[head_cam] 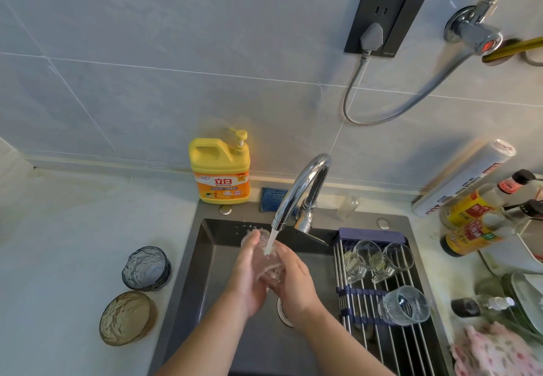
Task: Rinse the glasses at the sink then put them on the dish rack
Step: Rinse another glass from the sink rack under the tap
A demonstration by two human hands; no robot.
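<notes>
A clear glass (266, 261) is held over the dark sink (211, 246) under running water from the chrome faucet (299, 190). My left hand (248, 275) grips its left side and my right hand (293, 278) wraps its right side. On the counter to the left stand a blue-grey textured glass (146, 268) and an amber textured glass (127, 317). The roll-up dish rack (379, 322) spans the sink's right part. It carries two small clear handled glasses (360, 259) (390, 261) and a ribbed clear glass (404, 305) lying on its side.
A yellow dish soap bottle (219, 170) and a blue sponge (274, 199) sit behind the sink. Sauce bottles (470, 223), a foil roll (464, 179), plates (523, 296) and a pink cloth (493, 352) crowd the right counter. A small clear bottle (349, 203) stands by the faucet.
</notes>
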